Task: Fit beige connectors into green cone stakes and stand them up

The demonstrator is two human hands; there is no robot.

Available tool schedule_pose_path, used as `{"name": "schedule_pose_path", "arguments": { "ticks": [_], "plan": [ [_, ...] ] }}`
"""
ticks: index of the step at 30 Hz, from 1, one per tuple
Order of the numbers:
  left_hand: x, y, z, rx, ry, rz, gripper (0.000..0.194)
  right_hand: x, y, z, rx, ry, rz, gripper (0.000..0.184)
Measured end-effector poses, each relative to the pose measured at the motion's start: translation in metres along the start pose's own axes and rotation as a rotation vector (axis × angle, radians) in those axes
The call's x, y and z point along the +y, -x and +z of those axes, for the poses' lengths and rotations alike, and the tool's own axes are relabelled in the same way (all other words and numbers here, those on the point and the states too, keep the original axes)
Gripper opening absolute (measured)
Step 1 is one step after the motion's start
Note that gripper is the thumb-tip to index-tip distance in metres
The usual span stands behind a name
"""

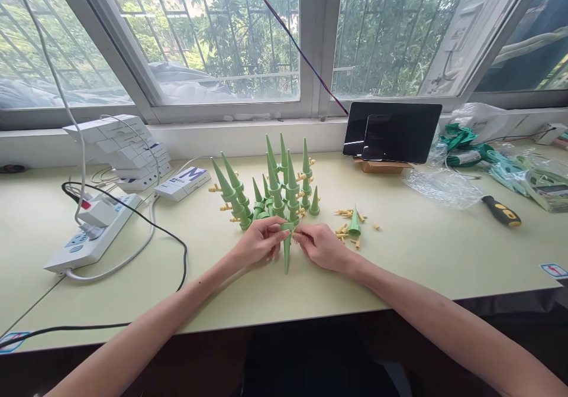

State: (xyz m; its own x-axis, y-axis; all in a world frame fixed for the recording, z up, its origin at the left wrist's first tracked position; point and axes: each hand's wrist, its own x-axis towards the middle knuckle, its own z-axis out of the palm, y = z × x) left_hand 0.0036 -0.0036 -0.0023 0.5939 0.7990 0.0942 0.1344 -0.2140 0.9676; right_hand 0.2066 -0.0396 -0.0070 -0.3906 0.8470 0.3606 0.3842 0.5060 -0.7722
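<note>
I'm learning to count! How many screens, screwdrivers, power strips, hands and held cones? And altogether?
Black rectangular screens, large and small: 2
Black-and-yellow-handled screwdriver: 1
White rectangular plastic power strip: 1
Bare left hand, bare right hand: 2
Green pointed plastic cone, held tip-down: 1
Total: 7

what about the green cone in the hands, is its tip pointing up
No, the green cone in the left hand has its tip toward the near edge of the table.
</note>
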Motion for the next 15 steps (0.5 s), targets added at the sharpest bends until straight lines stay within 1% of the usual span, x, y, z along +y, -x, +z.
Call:
{"name": "schedule_pose_path", "arguments": {
  "ticks": [6,11,15],
  "plan": [
    [0.0040,0.0010,0.0005,0.024,-0.122,0.017,0.030,0.0011,-0.0008,-0.0039,-0.026,0.033,-0.011,0.030],
    [0.0022,-0.0003,-0.0020,0.110,-0.389,0.110,0.031,0.0025,-0.0003,-0.0064,-0.056,0.140,-0.035,0.031],
    [-0.0004,-0.0013,-0.0036,0.150,-0.544,0.151,0.031,0.0011,0.0008,-0.0078,-0.059,0.220,-0.003,0.027]
  ]
}}
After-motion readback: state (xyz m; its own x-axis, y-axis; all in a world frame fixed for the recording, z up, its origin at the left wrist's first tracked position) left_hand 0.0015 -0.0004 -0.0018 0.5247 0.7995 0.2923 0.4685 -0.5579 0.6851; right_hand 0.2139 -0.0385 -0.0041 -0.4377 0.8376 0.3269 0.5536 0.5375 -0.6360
